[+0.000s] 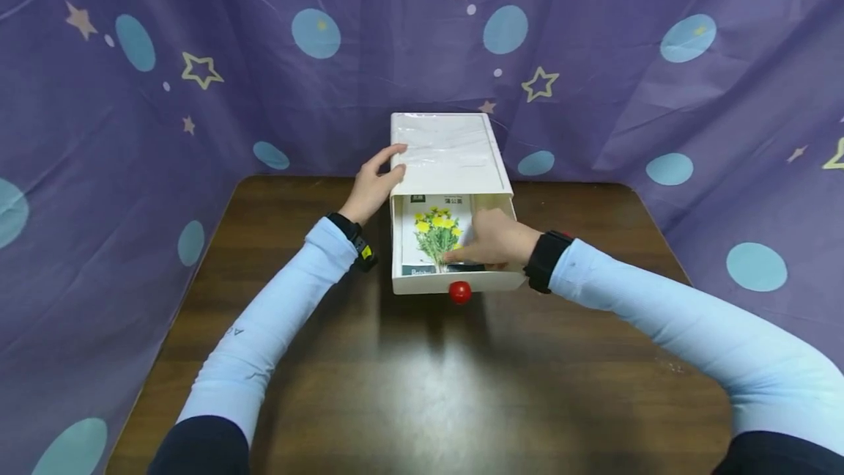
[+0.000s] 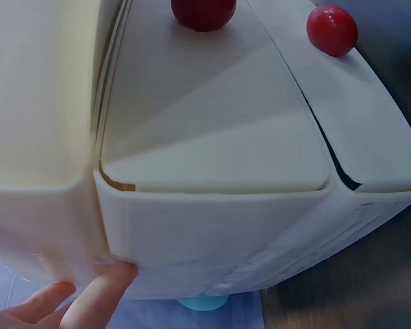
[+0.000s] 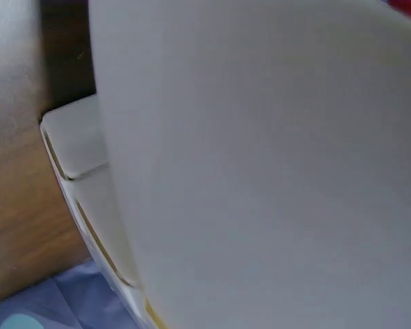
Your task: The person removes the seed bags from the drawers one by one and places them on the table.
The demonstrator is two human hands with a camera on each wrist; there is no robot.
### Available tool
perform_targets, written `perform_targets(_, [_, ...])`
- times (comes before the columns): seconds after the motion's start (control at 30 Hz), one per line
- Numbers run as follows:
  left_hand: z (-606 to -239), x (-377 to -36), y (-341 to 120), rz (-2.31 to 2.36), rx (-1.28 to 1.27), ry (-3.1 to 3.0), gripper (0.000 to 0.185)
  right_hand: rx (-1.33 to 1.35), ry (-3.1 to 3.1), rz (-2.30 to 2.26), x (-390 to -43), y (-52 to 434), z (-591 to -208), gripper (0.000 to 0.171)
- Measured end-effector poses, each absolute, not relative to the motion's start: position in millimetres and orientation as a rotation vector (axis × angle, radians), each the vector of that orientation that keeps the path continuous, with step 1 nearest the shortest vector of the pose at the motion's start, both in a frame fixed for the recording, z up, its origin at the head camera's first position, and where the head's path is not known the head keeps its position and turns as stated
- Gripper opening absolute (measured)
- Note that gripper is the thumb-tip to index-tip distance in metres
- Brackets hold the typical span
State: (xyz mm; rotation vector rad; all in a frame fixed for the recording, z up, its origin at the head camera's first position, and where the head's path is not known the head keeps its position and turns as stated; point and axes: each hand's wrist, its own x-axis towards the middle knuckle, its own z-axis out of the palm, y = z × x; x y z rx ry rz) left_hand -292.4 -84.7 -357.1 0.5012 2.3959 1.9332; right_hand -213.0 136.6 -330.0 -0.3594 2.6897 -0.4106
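Note:
A white drawer cabinet (image 1: 442,156) stands at the far middle of the table, its top drawer (image 1: 422,284) pulled out toward me. Inside lies a seed packet (image 1: 428,222) printed with yellow flowers. My right hand (image 1: 501,237) reaches into the drawer and holds the packet at its lower right edge, thumb on the printed face; its other fingers are mostly hidden. My left hand (image 1: 372,185) rests against the cabinet's upper left edge, fingers fairly straight. Part of that hand (image 2: 99,295) touches the cabinet in the left wrist view. The drawer's wall fills most of the right wrist view.
A red round knob (image 1: 459,292) sticks out from the open drawer's front. Lower drawers with red knobs (image 2: 332,31) are closed below it. Brown wooden table (image 1: 428,387) lies in front; a purple curtain (image 1: 409,35) with stars hangs behind.

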Motion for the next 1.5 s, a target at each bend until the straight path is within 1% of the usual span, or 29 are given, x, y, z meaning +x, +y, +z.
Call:
perform_targets(0.1, [-364.9,-300.9,-84.3,1.946,0.503,2.395,0.043,-0.376,2.749,-0.372,-213.2,135.4,-334.7,0.076])
perform_targets(0.13, [-368.0,-303.8,-84.1,1.952,0.503,2.399,0.042,-0.398,2.767,-0.354,-213.5,135.4,-335.9,0.077])
perform_targets(0.2, [-374.4,-309.1,-84.0,1.955,0.508,2.414,0.041,-0.418,2.776,-0.354,-214.4,135.1,-338.0,0.073])
perform_targets(0.33, [-379.6,-312.0,-83.7,1.950,0.508,2.448,0.041,-0.421,2.747,-0.401,-216.3,134.7,-339.7,0.057])
perform_targets(0.53, [-380.9,-309.4,-84.3,1.928,0.503,2.465,0.041,-0.347,2.661,-0.544,-216.5,135.5,-341.2,0.036])
perform_targets(0.73, [-380.6,-308.3,-83.6,1.924,0.506,2.475,0.041,-0.230,2.450,-0.997,-212.0,142.9,-338.0,0.028])
perform_targets(0.83, [-380.7,-307.8,-83.6,1.936,0.504,2.469,0.040,-0.185,2.271,-1.220,-207.9,147.3,-330.2,0.023])
perform_targets(0.93, [-380.1,-307.8,-83.9,1.944,0.501,2.464,0.040,-0.133,2.091,-1.368,-202.8,153.9,-319.8,0.022])
perform_targets(1.1, [-374.0,-304.7,-83.1,1.951,0.490,2.432,0.040,-0.009,1.833,-1.526,-190.5,171.6,-305.2,0.028])
perform_targets(1.23, [-360.6,-295.1,-81.5,1.960,0.506,2.402,0.042,0.025,1.700,-1.586,-175.5,193.0,-295.7,0.031])
perform_targets(1.37, [-352.2,-286.4,-80.8,1.941,0.519,2.415,0.042,-0.066,1.664,-1.586,-153.5,221.6,-288.5,0.028])
perform_targets(1.5, [-351.5,-285.0,-83.7,1.932,0.515,2.409,0.044,-0.236,1.784,-1.642,-133.6,258.3,-284.5,0.026])
